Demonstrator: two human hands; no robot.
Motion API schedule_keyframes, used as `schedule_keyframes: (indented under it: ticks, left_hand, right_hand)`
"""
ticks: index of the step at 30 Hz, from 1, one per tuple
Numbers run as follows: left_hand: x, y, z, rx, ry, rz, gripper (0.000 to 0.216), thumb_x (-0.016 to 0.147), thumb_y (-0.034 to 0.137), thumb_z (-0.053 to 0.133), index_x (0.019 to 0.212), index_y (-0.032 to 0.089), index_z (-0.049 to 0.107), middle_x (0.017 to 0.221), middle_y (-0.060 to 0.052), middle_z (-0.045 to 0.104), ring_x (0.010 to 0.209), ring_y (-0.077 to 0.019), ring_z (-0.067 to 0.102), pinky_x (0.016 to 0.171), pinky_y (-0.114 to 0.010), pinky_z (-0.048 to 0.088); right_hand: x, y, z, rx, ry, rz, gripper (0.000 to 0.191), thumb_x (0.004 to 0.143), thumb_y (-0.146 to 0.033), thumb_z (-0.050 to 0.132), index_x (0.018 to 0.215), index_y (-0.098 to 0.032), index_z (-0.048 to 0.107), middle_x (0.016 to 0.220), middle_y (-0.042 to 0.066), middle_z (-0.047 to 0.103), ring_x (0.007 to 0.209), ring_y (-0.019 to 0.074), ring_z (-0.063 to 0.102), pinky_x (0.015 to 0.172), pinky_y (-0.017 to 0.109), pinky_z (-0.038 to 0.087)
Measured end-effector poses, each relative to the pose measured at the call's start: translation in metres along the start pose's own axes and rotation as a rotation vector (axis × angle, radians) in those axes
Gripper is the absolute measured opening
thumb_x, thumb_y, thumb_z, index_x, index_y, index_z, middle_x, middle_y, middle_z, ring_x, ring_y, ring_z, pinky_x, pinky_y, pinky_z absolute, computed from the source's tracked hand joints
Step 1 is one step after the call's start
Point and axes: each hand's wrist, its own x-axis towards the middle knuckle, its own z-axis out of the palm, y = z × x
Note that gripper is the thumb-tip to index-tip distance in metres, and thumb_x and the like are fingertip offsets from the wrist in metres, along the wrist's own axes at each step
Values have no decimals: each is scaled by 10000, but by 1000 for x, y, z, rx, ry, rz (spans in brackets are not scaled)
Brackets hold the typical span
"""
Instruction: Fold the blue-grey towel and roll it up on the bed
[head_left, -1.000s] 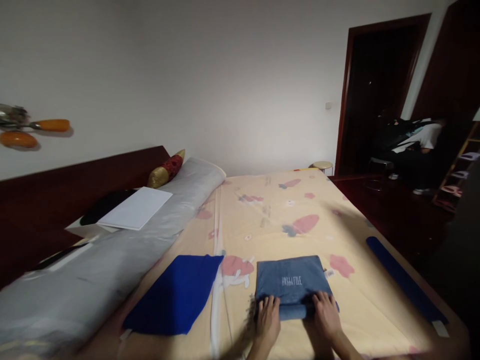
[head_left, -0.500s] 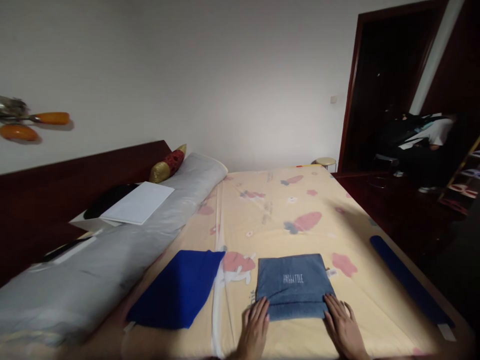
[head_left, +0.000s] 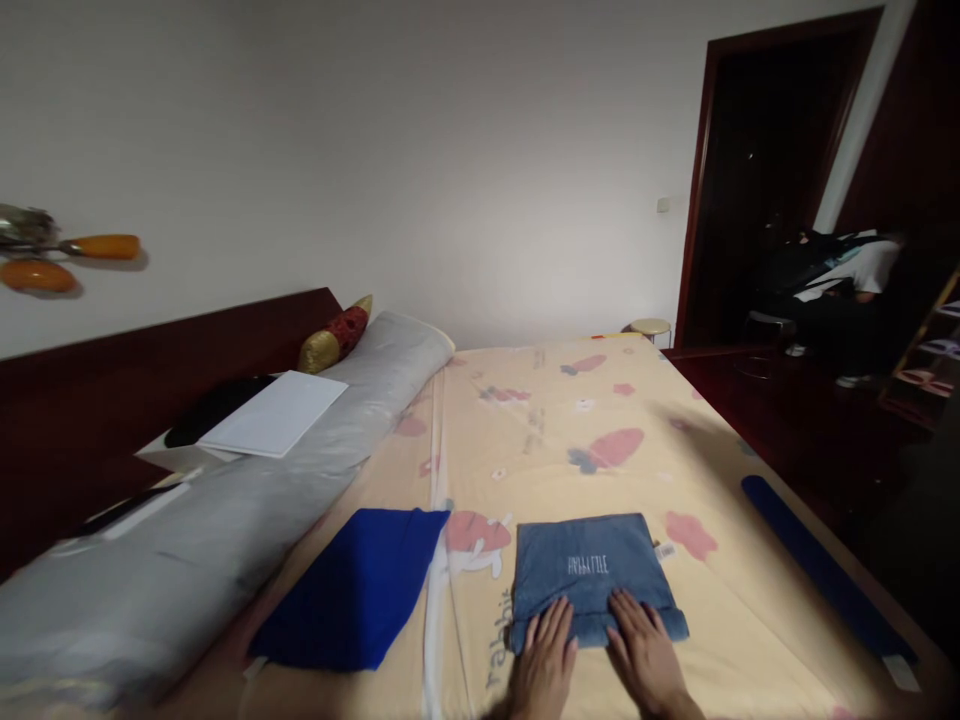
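Note:
A grey-blue towel (head_left: pixel 577 545) with white lettering and a small tag lies on the bed, its near edge folded over into a roll. My left hand (head_left: pixel 551 640) rests on the left part of that fold, fingers stretched out. On its right part lies my right hand (head_left: pixel 641 640), fingers also extended and flat. Left of the towel is a bright blue cloth (head_left: pixel 360 590), spread out with a white tag at its near corner. Along the right side of the bed lies a long, narrow, rolled blue cloth (head_left: pixel 821 570) with a white tag.
The bed (head_left: pixel 525 480) has a yellow sheet with carrot and rabbit prints. A grey bolster (head_left: pixel 300 500) with a white board (head_left: pixel 277 415) on it runs along the headboard (head_left: pixel 150 345). A stool (head_left: pixel 651 327) stands beyond. A person (head_left: pixel 862 275) sits in the background.
Both hands have moved inward from the towel's near corners onto its near edge. That edge now looks more rolled, with its right end sticking out.

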Motion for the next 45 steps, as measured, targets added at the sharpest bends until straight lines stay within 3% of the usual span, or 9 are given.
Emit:
schedule_keyframes:
  ticks: [6,8,11,16,22,27,32,38,45]
  left_hand:
    - [-25,-37,-9,175,94,-162,539,945,308,389,1467,361,262,1495,18,451,1336,-211,478,1040,-454,457]
    - [-20,-24,-1,168,123,-209,550,924,227,379,1458,336,302,1506,-8,434,1357,-244,450,1058,-514,436]
    - [-5,7,13,28,66,-132,612,877,77,303,1450,289,334,1476,1,482,1353,-181,455,1080,-432,455]
    - [14,39,18,-108,-20,-52,538,938,221,336,1470,281,286,1486,13,466,1347,-151,460,1104,-364,449]
    - [-4,-3,-9,13,-67,-31,556,975,295,302,1497,325,110,1536,49,384,1383,-130,403,1109,-351,398]
    - [-32,-42,-4,227,110,-105,545,958,285,371,1483,308,226,1477,22,487,1325,-152,474,1040,-366,405]
    - [-30,-29,0,309,245,-213,508,896,210,450,1398,288,443,1432,-33,548,1275,-234,523,1004,-426,420]
    - [-28,-20,4,80,108,-39,545,805,131,458,1325,278,529,1283,-6,665,1133,-181,621,965,-319,508]
    - [-21,-22,17,-13,71,-145,591,756,46,412,1283,262,570,1258,-7,682,1133,-172,622,976,-333,517]
  right_hand:
    - [-26,51,-11,-166,196,117,570,911,-540,434,1394,-241,457,1450,76,485,1328,290,471,1078,538,376]
    - [-24,41,-8,-168,213,152,529,928,-472,414,1392,-225,463,1467,88,461,1339,292,457,1082,536,368]
    - [-11,6,-2,-67,77,70,502,929,-315,374,1425,-249,413,1507,60,401,1382,255,401,1106,479,357]
    - [5,-29,7,21,-92,-88,503,922,-316,379,1422,-273,414,1479,33,440,1369,221,420,1117,420,365]
    - [-9,25,-8,-67,35,-20,528,947,-481,365,1420,-254,421,1472,45,453,1369,256,420,1117,478,351]
    - [-29,65,-14,-209,163,42,532,938,-502,391,1423,-285,405,1458,48,482,1331,241,470,1071,469,361]
    - [-24,48,-13,-250,260,76,451,932,-321,383,1376,-307,460,1441,38,517,1305,229,490,1033,459,355]
    - [-32,41,-11,-146,193,-66,527,798,-184,491,1305,-316,536,1265,14,656,1125,200,602,982,352,370]
    - [-31,38,-5,-99,188,2,465,850,-238,479,1307,-307,534,1278,-9,652,1150,175,592,988,317,334]
